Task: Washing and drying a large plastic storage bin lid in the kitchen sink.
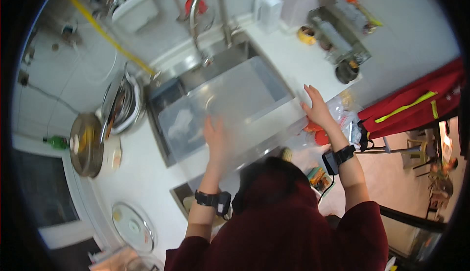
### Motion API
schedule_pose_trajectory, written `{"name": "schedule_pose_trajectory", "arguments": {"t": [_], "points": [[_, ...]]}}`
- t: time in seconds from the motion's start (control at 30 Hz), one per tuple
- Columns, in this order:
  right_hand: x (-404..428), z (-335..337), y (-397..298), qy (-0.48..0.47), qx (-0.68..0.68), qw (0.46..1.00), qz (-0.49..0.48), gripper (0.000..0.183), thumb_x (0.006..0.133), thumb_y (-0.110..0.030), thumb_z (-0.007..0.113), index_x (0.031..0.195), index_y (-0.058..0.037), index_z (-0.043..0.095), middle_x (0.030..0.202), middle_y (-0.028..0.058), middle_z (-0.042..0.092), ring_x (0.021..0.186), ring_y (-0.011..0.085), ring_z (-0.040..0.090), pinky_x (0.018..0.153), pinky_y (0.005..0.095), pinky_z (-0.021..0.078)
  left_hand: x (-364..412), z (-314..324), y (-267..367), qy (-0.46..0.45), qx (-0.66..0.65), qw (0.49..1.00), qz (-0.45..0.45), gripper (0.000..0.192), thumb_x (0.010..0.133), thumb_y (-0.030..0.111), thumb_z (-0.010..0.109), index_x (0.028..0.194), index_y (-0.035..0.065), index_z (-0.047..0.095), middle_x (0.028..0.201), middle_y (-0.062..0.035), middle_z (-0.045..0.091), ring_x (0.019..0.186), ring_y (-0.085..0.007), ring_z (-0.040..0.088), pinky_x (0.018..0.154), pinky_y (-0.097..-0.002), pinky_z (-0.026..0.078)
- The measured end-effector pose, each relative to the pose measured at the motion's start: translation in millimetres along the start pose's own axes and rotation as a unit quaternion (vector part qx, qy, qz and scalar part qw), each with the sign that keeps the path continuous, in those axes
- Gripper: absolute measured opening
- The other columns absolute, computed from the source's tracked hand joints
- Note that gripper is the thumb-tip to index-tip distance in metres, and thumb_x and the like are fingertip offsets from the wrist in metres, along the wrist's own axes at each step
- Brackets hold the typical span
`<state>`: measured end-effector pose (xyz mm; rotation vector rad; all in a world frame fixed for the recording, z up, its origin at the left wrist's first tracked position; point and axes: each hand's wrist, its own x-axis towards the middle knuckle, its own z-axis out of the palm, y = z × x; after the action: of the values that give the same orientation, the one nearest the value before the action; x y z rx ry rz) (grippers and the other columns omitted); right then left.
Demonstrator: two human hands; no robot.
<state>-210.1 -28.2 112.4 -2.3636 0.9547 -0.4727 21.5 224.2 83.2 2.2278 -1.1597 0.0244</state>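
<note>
A large translucent plastic sheet or container (pixel 235 91) lies slanted across the stainless steel sink (pixel 158 142), below the arched metal faucet (pixel 194 10). White, blurred shapes show through its left part. My left hand (pixel 216 137), hazy and blurred, is over its near side with fingers pointing toward the faucet; whether it grips the plastic is unclear. My right hand (pixel 317 111) hovers by the counter's front edge, right of the sink, thumb and fingers apart and nothing visible between them. Both wrists wear black straps with small devices.
Left of the sink stand nested metal bowls (pixel 128 105), a round lidded pot (pixel 86 144) and a glass lid (pixel 134 227). White pump bottles (pixel 270 8) are behind, right of the faucet. A tray of items (pixel 339 35), yellow tape (pixel 306 35) and a dark cup (pixel 347 71) occupy the right counter.
</note>
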Motion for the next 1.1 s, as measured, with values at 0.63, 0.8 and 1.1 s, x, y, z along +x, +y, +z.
{"name": "schedule_pose_trajectory", "arguments": {"t": [0.63,0.8,1.1], "points": [[-44.0,-466.8,1.1,0.497,-0.198,0.833,-0.14,0.068,0.077,-0.014,0.061,0.131,0.0026,0.024,0.13,0.0243,0.031,0.12,0.0372,0.034,0.099,0.0396,0.0306,174.8,-12.7,526.2,0.037,-0.257,0.839,0.478,0.062,0.079,0.017,0.059,0.131,0.0023,0.029,0.136,-0.0274,0.018,0.124,-0.0431,0.023,0.1,-0.0461,0.024],[-31.0,-541.6,-25.4,0.496,-0.213,0.816,-0.207,0.054,0.076,-0.013,0.06,0.122,0.0022,0.037,0.126,0.022,0.037,0.116,0.0369,0.039,0.095,0.0391,0.0346,232.6,-39.7,647.3,0.07,-0.43,0.796,0.421,0.06,0.084,0.027,0.054,0.13,-0.0013,0.028,0.131,-0.0234,0.03,0.12,-0.0347,0.035,0.095,-0.0396,0.034],[19.5,-551.9,-31.1,0.468,-0.253,0.803,-0.268,0.045,0.076,-0.012,0.059,0.116,0.0021,0.044,0.123,0.0215,0.04,0.113,0.0361,0.042,0.093,0.0391,0.0374,327.7,-47.5,730.5,-0.174,-0.659,0.693,0.236,0.026,0.088,0.021,0.049,0.102,-0.0009,0.048,0.093,-0.0069,0.054,0.083,-0.0156,0.052,0.074,-0.0276,0.044]]}}
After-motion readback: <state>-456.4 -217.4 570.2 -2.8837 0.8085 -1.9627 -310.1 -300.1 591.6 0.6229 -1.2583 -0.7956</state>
